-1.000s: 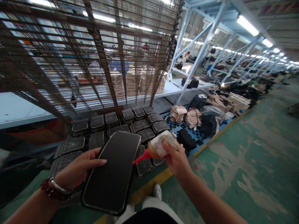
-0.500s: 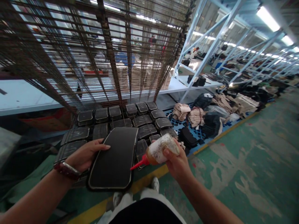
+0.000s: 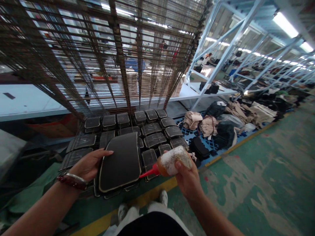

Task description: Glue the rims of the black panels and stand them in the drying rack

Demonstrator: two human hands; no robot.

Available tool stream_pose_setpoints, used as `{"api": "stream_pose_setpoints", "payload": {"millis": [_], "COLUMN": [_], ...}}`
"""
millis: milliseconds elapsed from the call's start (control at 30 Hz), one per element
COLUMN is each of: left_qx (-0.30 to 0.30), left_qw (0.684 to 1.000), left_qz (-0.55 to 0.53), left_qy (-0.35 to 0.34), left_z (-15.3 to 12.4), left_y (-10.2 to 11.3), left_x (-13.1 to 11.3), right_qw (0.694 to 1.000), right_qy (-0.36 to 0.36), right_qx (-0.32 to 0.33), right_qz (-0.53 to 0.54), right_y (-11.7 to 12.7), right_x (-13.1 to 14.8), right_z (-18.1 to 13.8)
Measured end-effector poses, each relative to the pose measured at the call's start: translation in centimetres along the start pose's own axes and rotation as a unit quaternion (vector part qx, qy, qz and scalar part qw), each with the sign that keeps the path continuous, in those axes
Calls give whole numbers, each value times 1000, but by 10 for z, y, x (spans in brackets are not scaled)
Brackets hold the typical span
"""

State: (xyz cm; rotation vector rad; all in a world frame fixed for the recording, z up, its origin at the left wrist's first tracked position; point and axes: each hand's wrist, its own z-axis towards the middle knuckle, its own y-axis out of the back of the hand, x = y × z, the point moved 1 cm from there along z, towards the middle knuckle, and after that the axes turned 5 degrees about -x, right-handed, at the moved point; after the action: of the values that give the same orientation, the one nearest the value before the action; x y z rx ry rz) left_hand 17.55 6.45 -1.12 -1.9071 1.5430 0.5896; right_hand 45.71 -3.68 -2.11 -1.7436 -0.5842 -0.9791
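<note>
My left hand is closed on the left edge of a black panel with rounded corners and a pale line along its rim. The thumb lies on the panel's face; the other fingers are hidden beneath. In my right hand is a squeeze bottle of amber liquid, with a stained white label and a red pointed nozzle. It is held tilted, the nozzle tip pointing left at the panel's lower right edge. Whether the tip touches the edge I cannot tell. Beneath the panel, similar black pieces lie in rows on a wire rack.
A stack of raised wire racks slants up in front of me. Behind it runs a pale table. To the right, beige bundles and black pieces lie on a blue slatted pallet. A yellow line crosses the green floor.
The panel has turned and tilted in my left hand, its right side shifting slightly left. The bottle has moved slightly right and down with its nozzle still by the panel's edge.
</note>
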Motion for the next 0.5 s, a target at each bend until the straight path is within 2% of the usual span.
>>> {"api": "stream_pose_setpoints", "payload": {"millis": [100, 267, 333, 500], "left_qx": [-23, -19, 4, 101], "left_qw": [1000, 998, 998, 994], "left_qz": [-20, -44, -39, -6], "left_qy": [9, -38, -50, -35], "left_z": [3, 10, 9, -6], "left_y": [2, -2, -9, -38], "left_x": [3, 13, 18, 32], "right_qw": [999, 983, 985, 999], "right_qy": [-27, -156, -134, 3], "right_qx": [-43, -70, -74, -32], "right_qz": [4, 70, 79, 20], "right_y": [0, -11, -19, -37], "right_x": [-14, -22, -14, 2], "right_z": [-5, 9, 27, 78]}}
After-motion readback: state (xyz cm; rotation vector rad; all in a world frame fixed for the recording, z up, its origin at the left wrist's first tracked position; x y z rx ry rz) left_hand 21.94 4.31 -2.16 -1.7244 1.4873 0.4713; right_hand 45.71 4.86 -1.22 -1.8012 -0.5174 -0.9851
